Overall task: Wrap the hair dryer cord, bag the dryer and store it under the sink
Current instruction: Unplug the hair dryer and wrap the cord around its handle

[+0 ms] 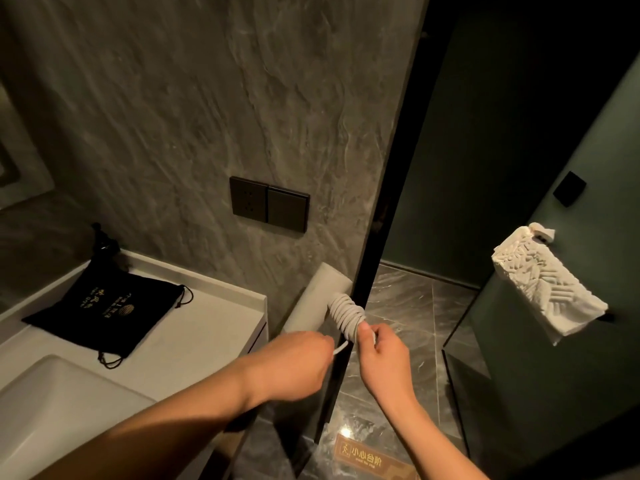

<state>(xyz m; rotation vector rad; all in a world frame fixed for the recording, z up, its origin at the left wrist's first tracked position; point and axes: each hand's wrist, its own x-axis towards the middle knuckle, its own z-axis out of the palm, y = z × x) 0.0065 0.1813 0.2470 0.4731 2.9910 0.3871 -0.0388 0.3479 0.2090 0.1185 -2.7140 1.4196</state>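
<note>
**Cord coiled on the dryer, both hands on it**

You hold the pale hair dryer [320,299] in the air just off the right end of the white table [207,327], close to the grey stone wall [207,98]. The cord [346,315] sits in tight coils around the dryer's handle. Your right hand [382,358] is closed around the lower end of that coil, thumb pressed against the loops. Your left hand [294,365] is also closed, its grip pinching a short loose stretch of cord that runs across to the coil; the two hands are near each other but apart.

The black drawstring bag [104,306] lies flat on the table, well to the left of the dryer, its gold print facing up and its strings trailing toward the sink [52,393], which is at the near left. A dark socket plate [268,209] is set in the wall above the dryer. At far right a toilet paper roll [543,282] hangs on the green partition.
</note>
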